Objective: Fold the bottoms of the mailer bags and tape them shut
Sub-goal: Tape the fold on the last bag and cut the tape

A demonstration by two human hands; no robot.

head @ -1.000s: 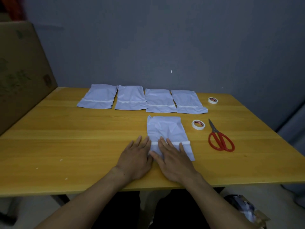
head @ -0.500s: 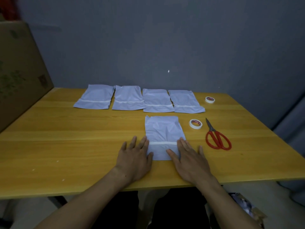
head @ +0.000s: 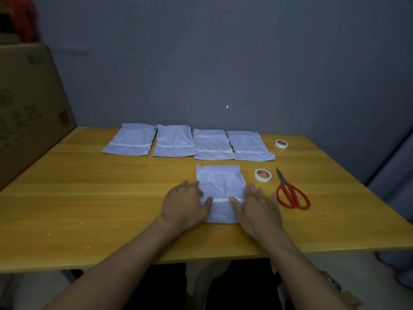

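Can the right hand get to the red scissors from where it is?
Probably yes. The right hand lies flat on the near mailer bag, and the red scissors lie just to its right on the table. Only bare wood shows between them; the tape roll sits farther back.

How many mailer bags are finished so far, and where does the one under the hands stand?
Done: four bags in the back row lie flat, each with a white tape strip across its folded end. In hand: the fifth bag is folded with a tape strip on it; the left hand and right hand lie flat at its sides. Left: nothing obvious; no untaped bag shows, and the nearer tape roll and scissors lie idle.
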